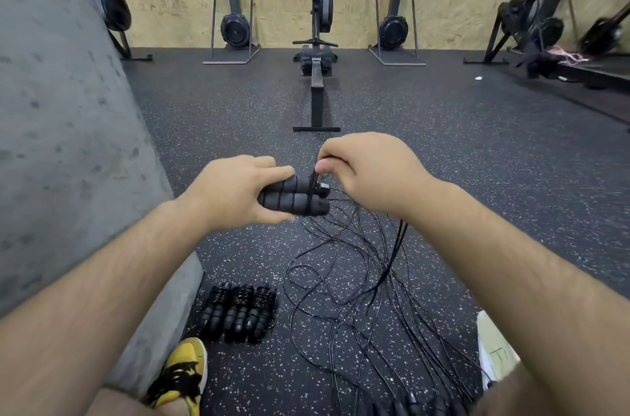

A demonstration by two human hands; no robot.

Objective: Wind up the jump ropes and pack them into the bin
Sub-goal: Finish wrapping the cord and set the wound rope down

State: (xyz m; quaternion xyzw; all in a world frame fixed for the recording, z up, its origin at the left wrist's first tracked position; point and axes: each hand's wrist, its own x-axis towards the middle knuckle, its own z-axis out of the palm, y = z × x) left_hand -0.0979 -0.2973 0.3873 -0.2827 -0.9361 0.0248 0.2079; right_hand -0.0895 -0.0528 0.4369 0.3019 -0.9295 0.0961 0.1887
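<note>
Two foam handles (293, 200) in grip of left hand (235, 192), right hand (371, 170) pinching cord (401, 238) at their ends

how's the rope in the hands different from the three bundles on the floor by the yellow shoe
The held rope sits in the left hand, off the floor; the three bundles lie on it. The held rope's cord mostly hangs loose, with few turns on the handles; the bundles' cord is wound tight. Both have black padded handles.
</note>
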